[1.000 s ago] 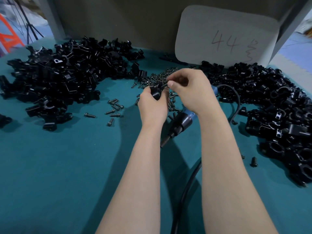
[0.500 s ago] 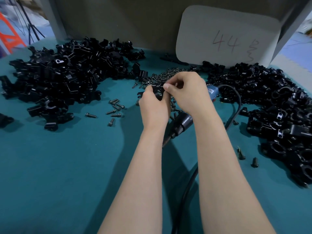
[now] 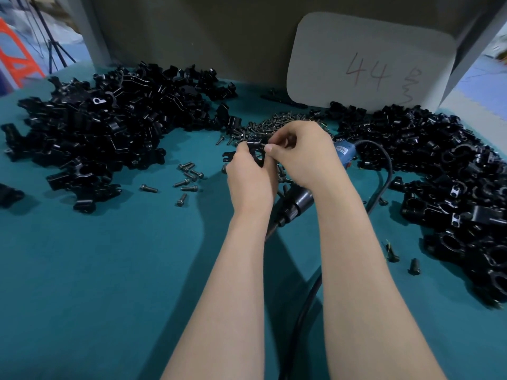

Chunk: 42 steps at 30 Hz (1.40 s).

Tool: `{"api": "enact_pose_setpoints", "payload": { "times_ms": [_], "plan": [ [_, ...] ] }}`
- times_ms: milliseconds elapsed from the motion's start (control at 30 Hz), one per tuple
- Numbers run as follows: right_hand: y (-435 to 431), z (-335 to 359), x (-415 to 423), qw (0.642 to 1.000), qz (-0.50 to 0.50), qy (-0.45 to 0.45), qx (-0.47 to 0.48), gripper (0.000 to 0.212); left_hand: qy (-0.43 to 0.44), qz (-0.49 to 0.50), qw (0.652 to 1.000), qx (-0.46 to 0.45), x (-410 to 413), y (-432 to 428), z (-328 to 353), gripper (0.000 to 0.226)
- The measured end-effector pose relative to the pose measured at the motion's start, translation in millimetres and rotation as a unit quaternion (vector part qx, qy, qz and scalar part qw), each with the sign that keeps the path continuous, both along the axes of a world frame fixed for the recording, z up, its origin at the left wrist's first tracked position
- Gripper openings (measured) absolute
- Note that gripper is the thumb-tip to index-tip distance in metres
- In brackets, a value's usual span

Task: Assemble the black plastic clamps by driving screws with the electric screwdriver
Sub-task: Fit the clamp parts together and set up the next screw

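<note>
While L hand (image 3: 251, 182) & R hand (image 3: 301, 157) pinch clamp (image 3: 256, 152), card (image 3: 370, 58) reads "44".

left clamp pile (image 3: 104, 127) on table (image 3: 109, 283) | right clamp pile (image 3: 452, 187) opposite | screw heap (image 3: 277, 124) between, at back | loose screws (image 3: 189, 176) beside left pile | left hand (image 3: 252, 176), right hand (image 3: 301, 154) centre, clamp (image 3: 256, 150) between | screwdriver (image 3: 296, 201) under wrists | card (image 3: 367, 61) behind
</note>
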State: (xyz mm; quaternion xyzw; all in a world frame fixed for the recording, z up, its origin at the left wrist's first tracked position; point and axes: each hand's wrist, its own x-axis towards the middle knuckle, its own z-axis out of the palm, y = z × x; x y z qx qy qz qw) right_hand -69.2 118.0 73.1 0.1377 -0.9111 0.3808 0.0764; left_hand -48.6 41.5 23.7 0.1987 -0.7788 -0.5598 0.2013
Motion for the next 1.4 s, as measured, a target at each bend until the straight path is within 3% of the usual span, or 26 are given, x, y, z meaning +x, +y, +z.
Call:
{"api": "enact_pose_setpoints", "payload": {
  "times_ms": [67,433,633,1000,1233,1400],
  "plan": [
    [-1,-1,-1,1.000,-0.007,0.003,-0.001,0.007,0.001,0.001,1.000,-0.013,1,1,2,0.035],
    [-8,-5,0,0.999,0.011,0.011,0.030,0.014,0.009,-0.002,1.000,-0.006,4,-4,11,0.036],
    [-7,-6,-1,0.999,0.010,0.031,0.038,0.007,-0.035,-0.021,0.999,-0.002,3,-7,10,0.029],
    [-6,-7,-1,1.000,-0.010,0.020,-0.004,0.006,-0.024,-0.021,0.999,-0.002,4,-7,11,0.032],
    [-12,-12,0,1.000,-0.028,0.010,0.003,0.023,-0.032,-0.010,0.999,0.000,6,-7,10,0.041],
    [-8,-8,-3,1.000,-0.016,-0.018,0.007,0.005,-0.047,-0.005,0.999,-0.011,5,-6,11,0.028]
  ]
}}
